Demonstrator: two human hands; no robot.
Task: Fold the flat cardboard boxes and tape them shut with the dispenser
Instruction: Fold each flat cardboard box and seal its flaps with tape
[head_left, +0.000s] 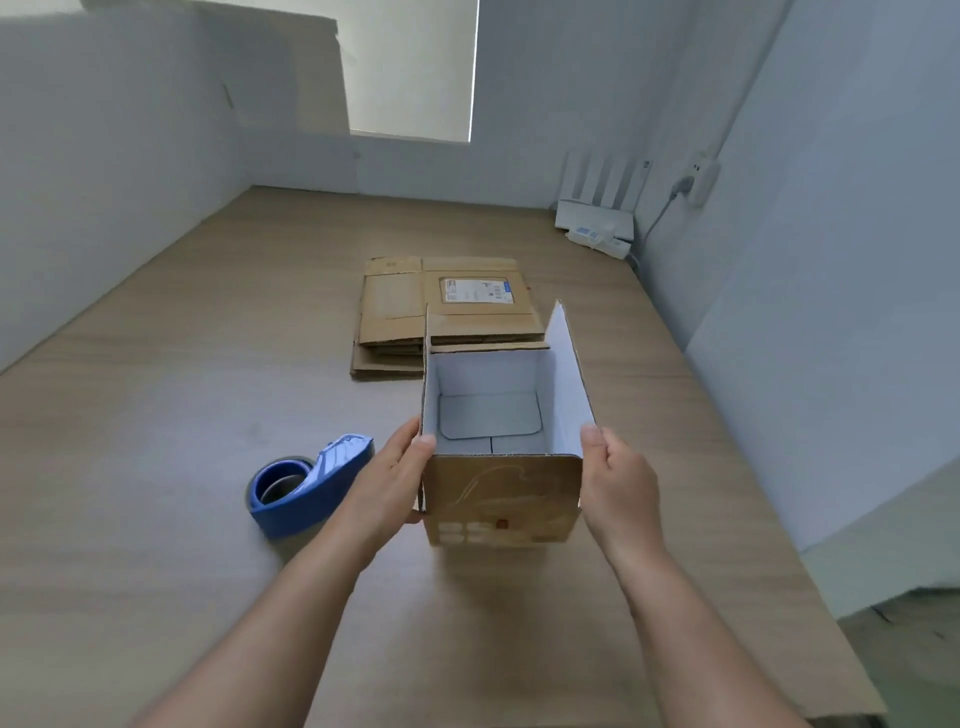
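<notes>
1 box (501, 493) is stood open, clamped at its sides by the curled left hand (395, 478) and right hand (618, 483); taping with the dispenser (306, 483) and the flat stack (415, 312) are seemingly left.

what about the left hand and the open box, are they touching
Touching. The head view shows the left hand gripping the open box at its near left corner, thumb on the rim.

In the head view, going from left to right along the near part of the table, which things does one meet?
The blue tape dispenser → left hand → open cardboard box → right hand.
</notes>
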